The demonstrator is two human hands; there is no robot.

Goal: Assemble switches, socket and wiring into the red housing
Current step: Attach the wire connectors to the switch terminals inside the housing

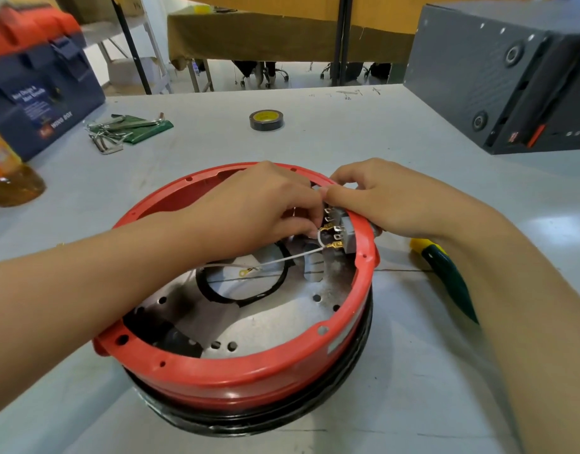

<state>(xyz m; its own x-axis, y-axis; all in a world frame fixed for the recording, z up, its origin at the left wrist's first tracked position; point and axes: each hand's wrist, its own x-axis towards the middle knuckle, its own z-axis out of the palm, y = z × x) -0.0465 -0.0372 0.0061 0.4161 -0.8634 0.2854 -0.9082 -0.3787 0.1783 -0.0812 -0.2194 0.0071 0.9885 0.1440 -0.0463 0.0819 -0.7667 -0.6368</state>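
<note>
Round red plastic housing [236, 376] sits mid-surface. Left hand [259, 204] pinches thin white wire [283, 259] at grey switch block [342, 232] on the rim; right hand [390, 199] pinches the block. One lead apparently attached; ring-terminal end loose, more wiring likely left.

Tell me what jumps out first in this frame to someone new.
The round red housing fills the centre of the grey table, open side up. Both hands meet at its far right rim: the left hand reaches inside with a white wire, while the right hand steadies the grey switch block there. Beyond lie a black tape roll, hex keys at left and a green-handled screwdriver at right.
</note>
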